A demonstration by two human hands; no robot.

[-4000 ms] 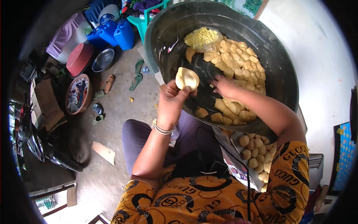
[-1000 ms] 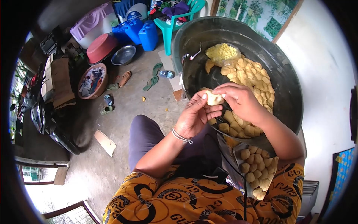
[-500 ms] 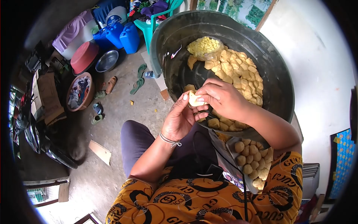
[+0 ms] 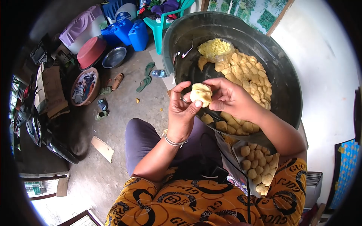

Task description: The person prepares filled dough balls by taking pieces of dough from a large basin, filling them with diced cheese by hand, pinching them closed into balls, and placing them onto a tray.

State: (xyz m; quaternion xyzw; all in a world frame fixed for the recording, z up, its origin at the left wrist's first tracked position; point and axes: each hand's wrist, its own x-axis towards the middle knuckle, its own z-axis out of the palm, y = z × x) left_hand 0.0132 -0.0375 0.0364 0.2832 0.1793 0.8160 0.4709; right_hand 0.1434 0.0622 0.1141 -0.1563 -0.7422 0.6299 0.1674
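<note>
A pale yellow dough piece (image 4: 201,94) with a folded top is held between both hands over the near edge of a large dark basin (image 4: 288,84). My left hand (image 4: 181,111) grips it from the left, thumb in front. From the right, the fingers of my right hand (image 4: 230,98) close on its side. Inside the basin lie many flattened dough pieces (image 4: 247,71) and a clear plastic bag of yellow chunks (image 4: 217,49). Round dough balls (image 4: 258,162) rest on a tray below the basin.
A green chair (image 4: 160,28) with clothes stands behind the basin. Blue jugs (image 4: 138,35), a red tub (image 4: 91,52), a metal bowl (image 4: 114,57) and a basket of cloth (image 4: 85,88) are at the upper left. Slippers (image 4: 143,83) and a cardboard piece (image 4: 102,148) lie on the floor.
Earlier my right hand was down in the basin; now it is at the dough piece with my left. Since half a second ago, the dough has been turned and raised, showing its folded top.
</note>
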